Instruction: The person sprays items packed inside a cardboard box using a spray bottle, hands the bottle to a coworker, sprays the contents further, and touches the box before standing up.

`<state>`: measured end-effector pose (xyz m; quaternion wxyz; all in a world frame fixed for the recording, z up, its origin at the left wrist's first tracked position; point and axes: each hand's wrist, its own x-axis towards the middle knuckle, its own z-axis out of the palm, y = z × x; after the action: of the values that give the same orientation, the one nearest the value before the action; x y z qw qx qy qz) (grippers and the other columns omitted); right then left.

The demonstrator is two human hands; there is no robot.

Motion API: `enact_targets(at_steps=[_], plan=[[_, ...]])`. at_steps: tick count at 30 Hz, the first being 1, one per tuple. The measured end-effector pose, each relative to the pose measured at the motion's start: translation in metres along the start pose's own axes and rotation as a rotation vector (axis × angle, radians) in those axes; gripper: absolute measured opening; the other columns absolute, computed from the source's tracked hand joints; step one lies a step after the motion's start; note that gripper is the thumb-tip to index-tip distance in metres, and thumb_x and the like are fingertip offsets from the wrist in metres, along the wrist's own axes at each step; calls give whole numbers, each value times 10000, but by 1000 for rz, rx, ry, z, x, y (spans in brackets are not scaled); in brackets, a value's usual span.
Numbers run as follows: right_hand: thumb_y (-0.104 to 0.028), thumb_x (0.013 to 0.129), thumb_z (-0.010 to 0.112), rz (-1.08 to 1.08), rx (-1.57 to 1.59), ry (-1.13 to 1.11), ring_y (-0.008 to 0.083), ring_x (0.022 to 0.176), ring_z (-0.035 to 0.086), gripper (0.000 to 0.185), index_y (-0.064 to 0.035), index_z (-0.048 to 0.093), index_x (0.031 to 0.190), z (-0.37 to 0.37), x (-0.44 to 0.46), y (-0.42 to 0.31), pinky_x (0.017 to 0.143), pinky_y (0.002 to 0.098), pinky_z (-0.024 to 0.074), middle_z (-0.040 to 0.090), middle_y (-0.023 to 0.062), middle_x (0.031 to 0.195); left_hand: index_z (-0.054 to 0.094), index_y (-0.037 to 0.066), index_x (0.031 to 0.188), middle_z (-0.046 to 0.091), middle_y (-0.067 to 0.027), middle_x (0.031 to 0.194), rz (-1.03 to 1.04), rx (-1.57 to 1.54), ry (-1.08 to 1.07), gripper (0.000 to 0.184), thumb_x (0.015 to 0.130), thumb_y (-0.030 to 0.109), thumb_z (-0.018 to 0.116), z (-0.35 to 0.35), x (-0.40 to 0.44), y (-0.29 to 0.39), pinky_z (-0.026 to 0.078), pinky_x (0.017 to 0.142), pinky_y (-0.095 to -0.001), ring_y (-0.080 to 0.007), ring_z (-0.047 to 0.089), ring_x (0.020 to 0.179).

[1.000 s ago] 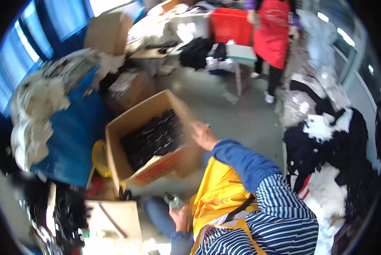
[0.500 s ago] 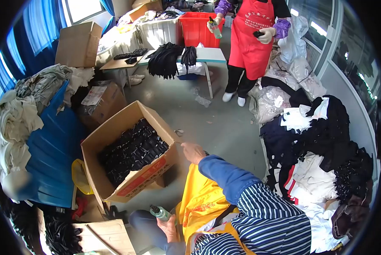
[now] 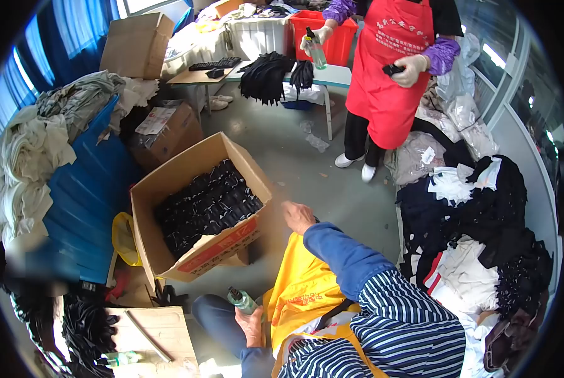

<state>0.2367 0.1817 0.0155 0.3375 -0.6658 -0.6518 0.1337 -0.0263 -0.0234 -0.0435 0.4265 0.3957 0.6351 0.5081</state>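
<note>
My left hand [image 3: 250, 329] is wrapped around a small clear greenish spray bottle [image 3: 243, 301] with a dark top, low in the middle of the view. My right hand [image 3: 299, 217] is just off the right corner of a large cardboard box [image 3: 203, 258], with a small gap between them. Its fingers are loosely bent and partly hidden, and nothing shows in them. Inside the box, bundles of black fabric pieces [image 3: 206, 205] with pale ties lie in rows. A yellow apron [image 3: 301, 277] covers my lap.
Across the room stands a person in a red apron [image 3: 389, 69], holding a spray bottle [image 3: 316, 53] and a small black item. A table [image 3: 332, 75] there bears black fabric strips. Cloth piles [image 3: 471, 214] line the right side; a blue bin [image 3: 83, 208] stands left.
My right hand has come away from the box corner. The view has shifted, so the scene sits farther right and higher. My left hand still holds the spray bottle.
</note>
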Motion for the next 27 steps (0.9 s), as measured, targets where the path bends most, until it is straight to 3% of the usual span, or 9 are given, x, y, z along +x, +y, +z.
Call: enact_targets(at_steps=[15, 20, 22, 27], plan=[[-133, 811, 551, -3, -60, 2, 318, 835, 629, 182, -105, 604, 983, 10, 1, 9, 733, 396, 502, 659, 119, 881, 564, 5, 977, 602, -49, 817, -95, -9, -18, 396, 613, 64, 706, -2, -3, 7, 466, 699, -301, -171, 568, 721], [-131, 808, 574, -61, -59, 48, 309, 796, 634, 168, -109, 618, 969, 15, 5, 18, 702, 391, 506, 659, 117, 840, 553, 19, 1002, 629, -66, 896, -139, -57, -53, 398, 633, 77, 689, -2, -2, 5, 474, 723, -316, -174, 590, 799], [-189, 826, 560, 13, 16, -70, 337, 893, 616, 187, -110, 615, 987, 7, 7, 13, 777, 419, 492, 647, 147, 953, 558, 22, 1025, 616, -55, 885, -155, -59, -19, 440, 607, 57, 695, 2, -1, 10, 472, 760, -309, -168, 580, 796], [-90, 781, 599, -134, 57, 7, 269, 889, 595, 254, -47, 596, 1031, 4, 15, 10, 793, 364, 470, 611, 130, 966, 542, 7, 1047, 614, -94, 930, -136, -45, -8, 480, 597, 91, 686, 3, -6, 21, 464, 801, -316, -215, 580, 878]])
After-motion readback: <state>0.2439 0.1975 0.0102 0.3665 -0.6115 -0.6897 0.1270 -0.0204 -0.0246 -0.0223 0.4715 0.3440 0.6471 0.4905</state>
